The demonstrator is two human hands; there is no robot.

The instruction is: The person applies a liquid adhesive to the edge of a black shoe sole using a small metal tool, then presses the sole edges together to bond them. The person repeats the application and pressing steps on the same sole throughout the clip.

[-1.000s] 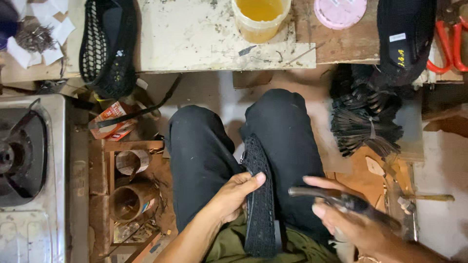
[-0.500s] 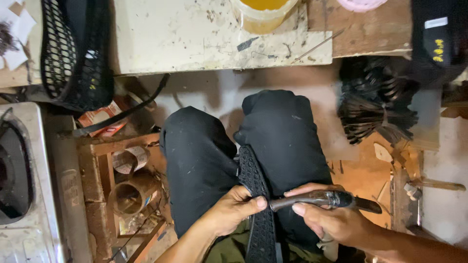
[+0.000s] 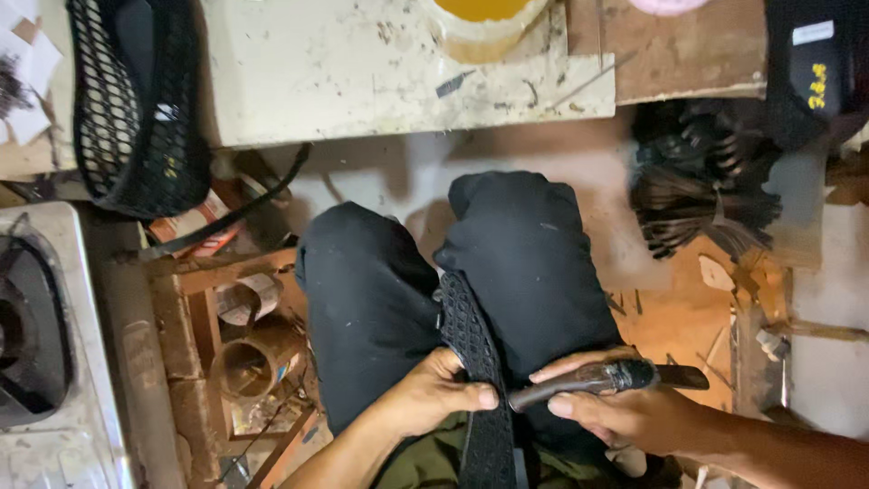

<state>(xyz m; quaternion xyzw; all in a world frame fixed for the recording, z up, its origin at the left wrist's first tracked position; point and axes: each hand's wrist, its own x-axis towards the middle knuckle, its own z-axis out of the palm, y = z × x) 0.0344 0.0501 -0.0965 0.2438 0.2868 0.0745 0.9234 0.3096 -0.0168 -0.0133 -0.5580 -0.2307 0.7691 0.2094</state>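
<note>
A long black woven strap [image 3: 471, 349] lies along my right thigh, over black trousers. My left hand [image 3: 434, 394] pinches the strap near its middle and presses it against my leg. My right hand [image 3: 625, 407] grips a dark-handled knife-like tool [image 3: 597, 380] held crosswise, its tip touching the strap's right edge beside my left thumb. The strap's lower end runs out of view at the bottom.
A scuffed white workbench [image 3: 362, 72] holds a tub of yellow liquid [image 3: 484, 23] and a black mesh shoe upper [image 3: 136, 109] at its left. A wooden crate with tins [image 3: 249, 344] and a stove [image 3: 36, 335] stand left; black strap bundles [image 3: 697, 186] lie right.
My right hand has brought the tool leftward and down until its tip meets the strap. The view has shifted downward and closer to my lap.
</note>
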